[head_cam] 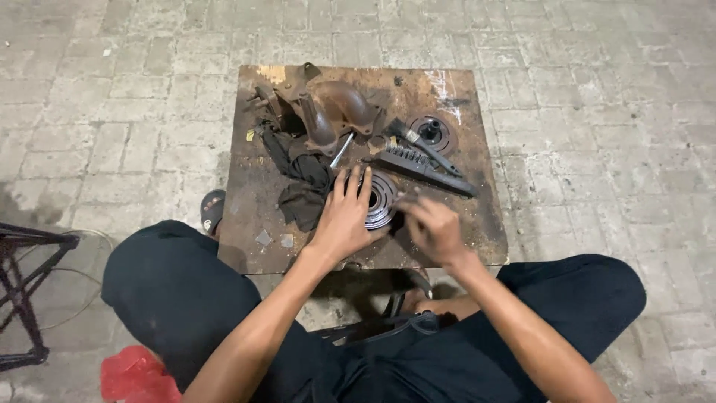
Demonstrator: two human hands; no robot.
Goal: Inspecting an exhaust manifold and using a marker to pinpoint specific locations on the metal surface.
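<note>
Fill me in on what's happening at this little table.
A seated person works at a low rusty table on brick paving. The left hand lies flat on a grooved metal disc; the right hand, blurred, is at its edge. Behind lie a dark rag, a rusty pipe elbow, a brush and a second disc.

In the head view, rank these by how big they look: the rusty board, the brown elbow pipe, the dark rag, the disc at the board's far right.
1. Rusty board, largest.
2. Dark rag and brown elbow pipe: look close in size, so I won't rank them.
3. Far disc, smallest.
</note>
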